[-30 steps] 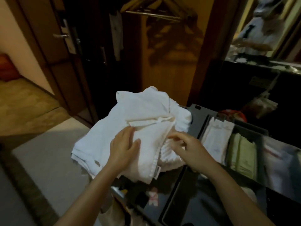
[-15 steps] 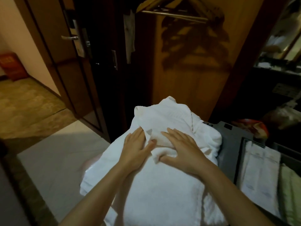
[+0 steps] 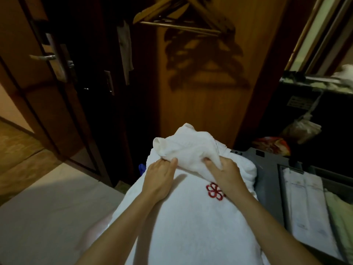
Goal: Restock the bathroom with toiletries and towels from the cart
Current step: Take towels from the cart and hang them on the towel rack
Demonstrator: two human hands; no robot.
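Observation:
A stack of white towels [image 3: 183,222] lies in front of me on the cart, its top one marked with a red flower emblem [image 3: 214,191]. On the stack's far end sits a smaller crumpled white towel [image 3: 189,150]. My left hand [image 3: 159,178] pinches that small towel's near left edge with thumb and fingers. At its near right side, my right hand [image 3: 225,174] grips a fold of the cloth. The grey cart [image 3: 267,176] extends to the right, its tray holding folded white packets [image 3: 305,203] and pale green ones [image 3: 342,213].
An open wardrobe with wooden hangers [image 3: 183,18] stands straight ahead. A dark door with a metal handle [image 3: 43,57] is on the left, beside pale floor tiles [image 3: 47,207]. A red packet [image 3: 273,144] and a hanging bag [image 3: 299,129] sit at the cart's far right.
Both hands went from lying flat on the small towel to gripping its near edge. The red emblem on the big towel has come into sight. The view shifted closer over the stack.

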